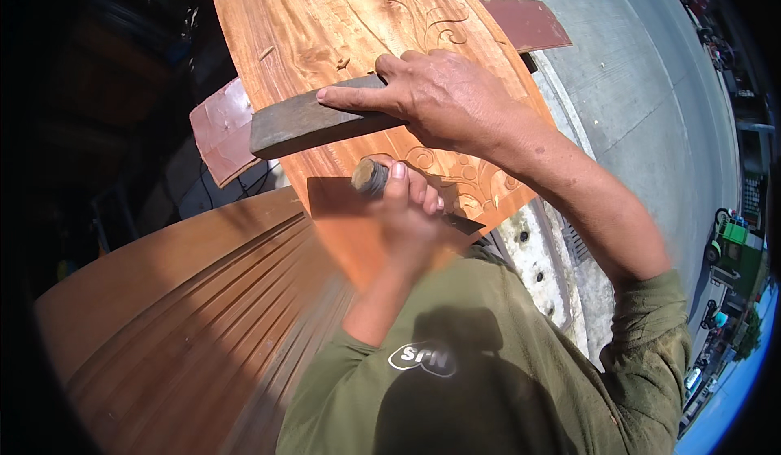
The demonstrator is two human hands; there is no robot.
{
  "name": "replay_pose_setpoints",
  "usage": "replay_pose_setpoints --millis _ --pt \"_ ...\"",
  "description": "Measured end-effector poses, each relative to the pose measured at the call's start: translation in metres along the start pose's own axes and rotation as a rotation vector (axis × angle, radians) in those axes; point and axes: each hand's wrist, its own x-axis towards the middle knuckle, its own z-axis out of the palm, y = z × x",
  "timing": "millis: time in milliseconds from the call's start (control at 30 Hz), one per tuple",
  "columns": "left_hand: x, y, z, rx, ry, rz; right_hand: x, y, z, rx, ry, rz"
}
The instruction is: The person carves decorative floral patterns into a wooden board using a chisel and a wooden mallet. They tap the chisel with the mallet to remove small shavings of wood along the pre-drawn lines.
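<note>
A long, orange-brown wooden panel [281,19] with carved flower and scroll patterns lies in front of me. My right hand [443,97] grips a thick, dark, squared wooden block [301,121] above the panel, its index finger stretched along the top. Nearer to me, my left hand [411,199] is wrapped around the handle of what looks like a chisel [370,178]. The worn, round butt of that handle points up and left, below the block and apart from it. A dark blade shape [465,225] shows to the right of my left fingers, by the carved scrolls; its contact with the wood is unclear.
Reddish-brown boards [527,24] stick out from under the panel on both sides. A brown grooved wooden panel [187,308] fills the lower left. Small wood chips [343,63] lie on the carving. Concrete paving [626,72] and a green vehicle [732,239] are at the right.
</note>
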Motion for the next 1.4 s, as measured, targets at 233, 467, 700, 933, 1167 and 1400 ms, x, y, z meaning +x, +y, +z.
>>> replay_pose_setpoints --millis 233,467,700,933,1167,1400 --pt "-0.004 0.044 0.013 0.958 -0.036 0.085 -0.141 0.051 0.051 0.573 0.283 0.726" --pt "-0.028 -0.030 -0.011 2.025 -0.284 0.154 -0.314 0.044 0.138 1.346 0.693 1.219" --pt "-0.066 -0.097 0.002 2.386 -0.584 -0.024 -0.420 0.038 0.167 0.891 0.622 1.064" --pt "-0.088 -0.108 0.004 2.243 -0.655 0.027 -0.360 0.104 0.160 0.538 0.284 0.996" --pt "-0.117 -0.060 -0.044 1.930 0.234 0.060 -0.333 0.122 0.174 0.363 0.296 0.697" --pt "-0.136 -0.046 -0.091 2.213 0.451 0.230 -0.346 0.146 0.192 0.765 0.485 0.712"
